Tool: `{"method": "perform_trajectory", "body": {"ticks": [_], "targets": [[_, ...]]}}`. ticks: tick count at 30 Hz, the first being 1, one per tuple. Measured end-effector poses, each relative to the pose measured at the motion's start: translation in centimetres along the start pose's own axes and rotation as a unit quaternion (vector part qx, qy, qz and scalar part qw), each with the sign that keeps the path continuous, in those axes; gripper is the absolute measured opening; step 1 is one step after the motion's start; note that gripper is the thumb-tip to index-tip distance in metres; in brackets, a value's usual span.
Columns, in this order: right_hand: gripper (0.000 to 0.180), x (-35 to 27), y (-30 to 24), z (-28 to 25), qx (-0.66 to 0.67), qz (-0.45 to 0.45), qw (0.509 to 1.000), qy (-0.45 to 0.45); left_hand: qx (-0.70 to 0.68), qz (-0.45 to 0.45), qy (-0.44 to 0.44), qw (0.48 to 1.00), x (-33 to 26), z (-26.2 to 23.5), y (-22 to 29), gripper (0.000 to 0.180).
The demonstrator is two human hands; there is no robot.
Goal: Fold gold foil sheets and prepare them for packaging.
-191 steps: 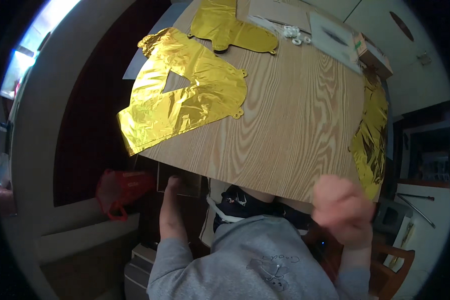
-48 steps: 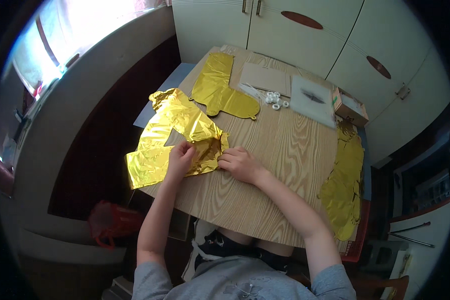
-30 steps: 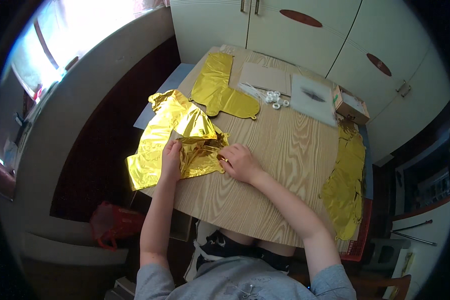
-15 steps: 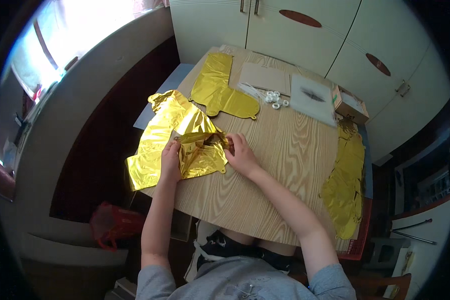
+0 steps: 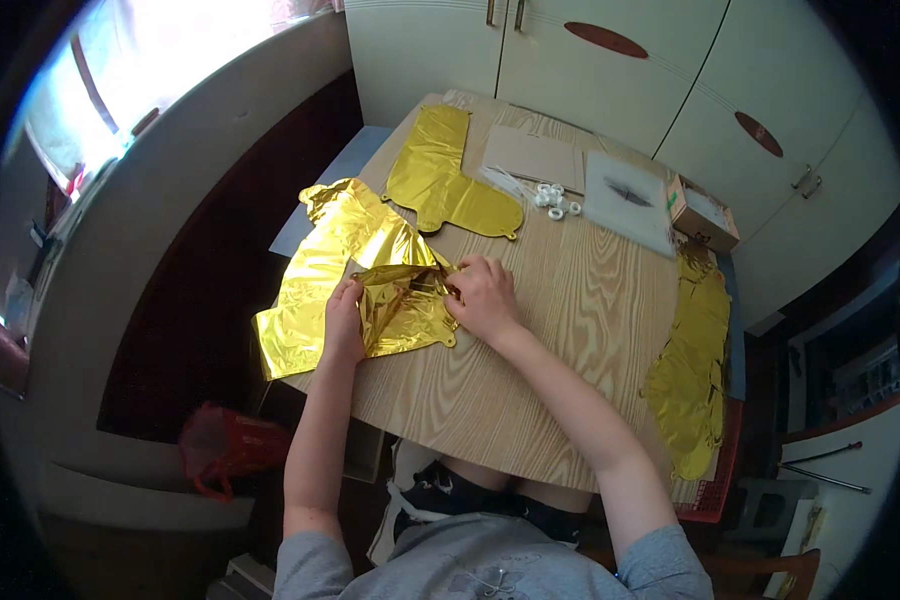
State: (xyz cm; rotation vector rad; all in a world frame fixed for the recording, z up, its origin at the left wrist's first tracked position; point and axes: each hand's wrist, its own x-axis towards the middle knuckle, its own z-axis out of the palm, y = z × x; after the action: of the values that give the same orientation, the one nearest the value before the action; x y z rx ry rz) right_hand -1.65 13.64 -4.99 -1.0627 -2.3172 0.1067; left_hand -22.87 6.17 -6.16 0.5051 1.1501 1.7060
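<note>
A flat, shiny gold foil balloon (image 5: 400, 325) lies at the table's near left edge, its upper layer lifted into a dark, gaping fold between my hands. My left hand (image 5: 343, 322) is closed on the left side of that fold, thumb on top. On its right side, my right hand (image 5: 483, 298) pinches the foil with bent fingers; the fingertips are partly hidden. A rounded tab on the foil sticks out below my right hand. The crumpled foil spreads up and left. Farther back lies another flat gold foil balloon (image 5: 450, 185), bent like an L.
Several white rolls (image 5: 555, 200), a grey board (image 5: 532, 158), a clear plastic bag (image 5: 625, 195) with a dark mark and a small open box (image 5: 703, 215) stand at the back. More gold foil balloons (image 5: 688, 370) lie along the right edge. A red bag (image 5: 232, 445) sits below, left.
My right hand has turned slightly, its knuckles raised and its fingers more bent over the foil edge. My left hand keeps its place. The view has shifted a little.
</note>
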Motion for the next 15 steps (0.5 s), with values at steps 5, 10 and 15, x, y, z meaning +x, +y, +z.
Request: {"method": "perform_trajectory", "body": {"ticks": [5, 10, 15], "targets": [[0.014, 0.0, 0.4, 0.4, -0.006, 0.011, 1.0, 0.0, -0.014, -0.011, 0.004, 1.0, 0.4, -0.6, -0.3, 0.019], [0.014, -0.1, 1.0, 1.4, 0.015, 0.048, 0.999, 0.015, -0.036, -0.022, 0.005, 0.999, -0.1, 0.2, 0.3, 0.023], [0.014, -0.2, 1.3, 2.2, 0.038, 0.09, 0.995, 0.007, -0.041, -0.041, 0.003, 0.998, 1.0, -1.2, -0.2, 0.027]]}}
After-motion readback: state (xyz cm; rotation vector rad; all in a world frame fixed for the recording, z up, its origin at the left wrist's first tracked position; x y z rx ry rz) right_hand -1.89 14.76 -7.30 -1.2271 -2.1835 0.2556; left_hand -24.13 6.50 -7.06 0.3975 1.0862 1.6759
